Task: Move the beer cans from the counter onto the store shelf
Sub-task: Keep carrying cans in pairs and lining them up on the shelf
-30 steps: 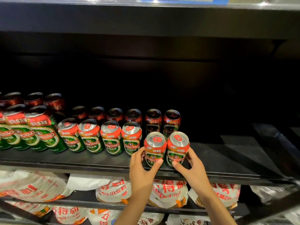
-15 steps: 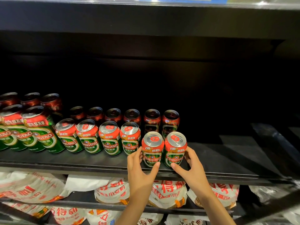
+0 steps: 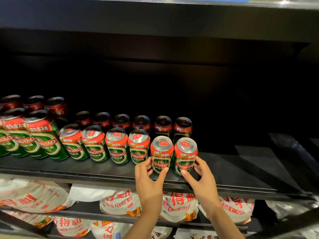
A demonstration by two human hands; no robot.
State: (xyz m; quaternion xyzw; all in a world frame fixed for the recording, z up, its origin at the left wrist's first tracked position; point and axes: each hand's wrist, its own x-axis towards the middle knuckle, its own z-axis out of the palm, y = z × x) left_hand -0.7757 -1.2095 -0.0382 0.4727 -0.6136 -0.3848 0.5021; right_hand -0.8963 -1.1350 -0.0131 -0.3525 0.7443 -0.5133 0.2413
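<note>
At the far left of the black metal store shelf point(image 3: 241, 171) tall green-and-red aluminium beer cans point(image 3: 43, 137) are ranged upright; just to their right a front row of four shorter green-and-red cans point(image 3: 107, 145) is seen, with a dim back row point(image 3: 131, 122) behind it; below the shelf, white printed flour bags point(image 3: 120, 202) are stacked. Next comes the left hand point(image 3: 148, 183); its thumb is laid on the front of the left held short can point(image 3: 162, 155) and its fingers are curled round that can's left side, so the can is pinched near its base. Beside it, touching or nearly so, the right held short can point(image 3: 185, 156) is gripped the same way by the right hand point(image 3: 203, 183), thumb in front, fingers wrapped round the right side. Both cans stand upright on the shelf, long axis vertical, slightly forward of the front row; the row line lies away from the palms, deeper into the shelf; a short push back is judged to be what alignment calls for, each hand being nearest its own can; whether full contact with the shelf is made cannot be told.
</note>
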